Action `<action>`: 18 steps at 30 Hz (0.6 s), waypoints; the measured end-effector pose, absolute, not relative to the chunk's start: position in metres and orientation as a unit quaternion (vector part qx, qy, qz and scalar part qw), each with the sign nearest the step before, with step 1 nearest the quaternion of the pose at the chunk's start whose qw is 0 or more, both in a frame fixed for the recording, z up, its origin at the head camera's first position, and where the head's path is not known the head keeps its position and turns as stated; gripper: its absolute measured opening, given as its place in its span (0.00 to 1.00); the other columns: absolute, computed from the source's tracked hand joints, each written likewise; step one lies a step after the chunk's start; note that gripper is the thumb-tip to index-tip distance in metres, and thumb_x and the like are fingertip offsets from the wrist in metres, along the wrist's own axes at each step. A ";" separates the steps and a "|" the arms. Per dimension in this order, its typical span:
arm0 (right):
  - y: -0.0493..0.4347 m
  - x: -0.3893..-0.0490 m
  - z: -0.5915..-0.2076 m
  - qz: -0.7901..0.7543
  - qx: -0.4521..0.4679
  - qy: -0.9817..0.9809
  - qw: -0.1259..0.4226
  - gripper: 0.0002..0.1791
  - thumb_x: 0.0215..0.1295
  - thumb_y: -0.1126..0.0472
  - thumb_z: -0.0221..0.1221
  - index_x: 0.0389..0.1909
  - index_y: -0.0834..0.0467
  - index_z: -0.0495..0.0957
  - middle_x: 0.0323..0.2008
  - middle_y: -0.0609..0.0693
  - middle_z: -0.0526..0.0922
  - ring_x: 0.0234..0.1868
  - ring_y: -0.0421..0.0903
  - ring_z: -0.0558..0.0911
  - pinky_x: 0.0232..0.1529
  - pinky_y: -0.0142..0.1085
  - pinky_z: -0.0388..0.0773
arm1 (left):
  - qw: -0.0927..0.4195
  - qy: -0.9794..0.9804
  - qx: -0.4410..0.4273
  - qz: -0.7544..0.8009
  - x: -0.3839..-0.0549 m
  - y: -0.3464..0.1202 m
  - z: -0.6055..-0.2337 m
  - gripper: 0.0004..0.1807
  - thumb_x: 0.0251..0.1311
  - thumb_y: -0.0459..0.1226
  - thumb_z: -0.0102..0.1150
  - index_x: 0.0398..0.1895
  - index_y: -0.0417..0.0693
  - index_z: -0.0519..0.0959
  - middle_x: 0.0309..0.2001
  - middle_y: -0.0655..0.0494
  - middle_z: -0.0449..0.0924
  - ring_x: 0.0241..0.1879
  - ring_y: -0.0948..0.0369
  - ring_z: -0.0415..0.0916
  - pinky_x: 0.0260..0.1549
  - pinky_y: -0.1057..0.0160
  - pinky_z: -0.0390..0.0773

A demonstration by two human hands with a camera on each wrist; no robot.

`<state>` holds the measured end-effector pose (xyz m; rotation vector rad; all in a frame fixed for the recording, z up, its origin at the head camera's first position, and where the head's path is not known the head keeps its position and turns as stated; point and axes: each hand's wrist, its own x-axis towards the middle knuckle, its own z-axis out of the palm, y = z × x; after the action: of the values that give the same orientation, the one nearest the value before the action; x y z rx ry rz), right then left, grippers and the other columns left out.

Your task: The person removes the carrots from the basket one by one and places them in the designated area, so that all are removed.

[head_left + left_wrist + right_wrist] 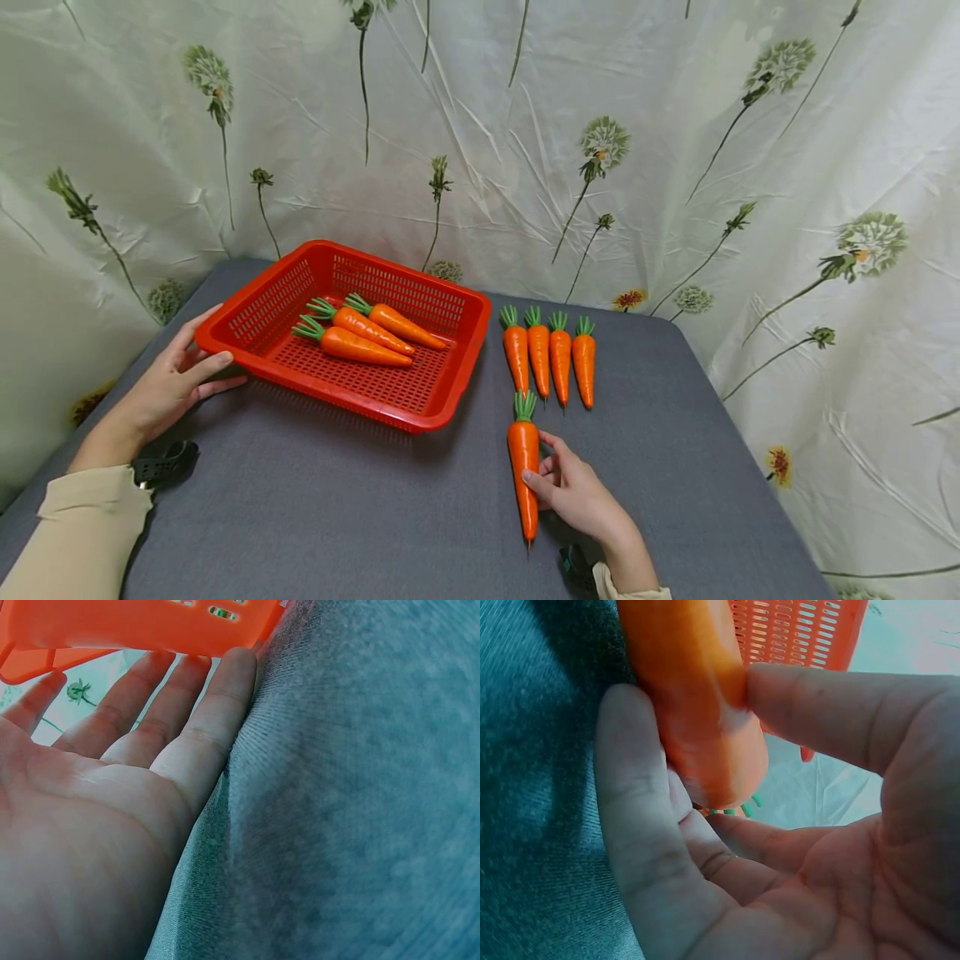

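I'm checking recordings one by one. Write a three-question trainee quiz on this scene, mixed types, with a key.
1. How many carrots lie inside the red basket?
2. True or false: the held carrot is gripped by its green top in the right hand.
3. What is the left hand touching?
A) A carrot
B) The basket
C) The other hand

Key: 1. Three; 2. False; 3. B

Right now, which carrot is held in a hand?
The carrot nearest the person: the right hand pinches it. The row of four carrots behind it and the three carrots in the red plastic basket are unheld.
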<state>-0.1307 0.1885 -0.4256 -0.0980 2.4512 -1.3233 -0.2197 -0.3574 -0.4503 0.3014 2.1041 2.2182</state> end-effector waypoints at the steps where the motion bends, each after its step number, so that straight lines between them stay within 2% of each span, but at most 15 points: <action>1: 0.188 -0.131 -0.426 -0.458 -0.034 0.871 0.172 0.39 0.70 0.52 0.62 0.73 0.66 0.57 0.38 0.54 0.78 0.35 0.45 0.80 0.33 0.34 0.82 | 0.034 0.684 0.099 0.722 -0.220 -0.357 -0.450 0.41 0.74 0.29 0.48 0.81 0.68 0.45 0.71 0.51 0.53 0.54 0.76 0.76 0.41 0.65 0.86; 6: 0.188 -0.131 -0.425 -0.428 -0.028 0.889 0.158 0.40 0.68 0.50 0.63 0.73 0.65 0.59 0.37 0.52 0.78 0.35 0.44 0.77 0.32 0.31 0.76 | 0.032 0.679 0.104 0.726 -0.220 -0.358 -0.451 0.41 0.74 0.29 0.48 0.81 0.67 0.45 0.71 0.51 0.53 0.54 0.76 0.77 0.41 0.65 0.86; 18: 0.186 -0.131 -0.426 -0.465 -0.038 0.864 0.187 0.41 0.70 0.53 0.62 0.75 0.68 0.54 0.35 0.54 0.78 0.29 0.46 0.82 0.31 0.36 0.85 | 0.034 0.680 0.098 0.726 -0.220 -0.357 -0.451 0.41 0.74 0.29 0.48 0.81 0.68 0.45 0.70 0.55 0.56 0.54 0.76 0.77 0.41 0.65 0.86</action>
<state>-0.1306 0.1861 -0.4260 -0.1066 2.4327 -1.3096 -0.2199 -0.3572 -0.4507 0.3000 2.0896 2.2329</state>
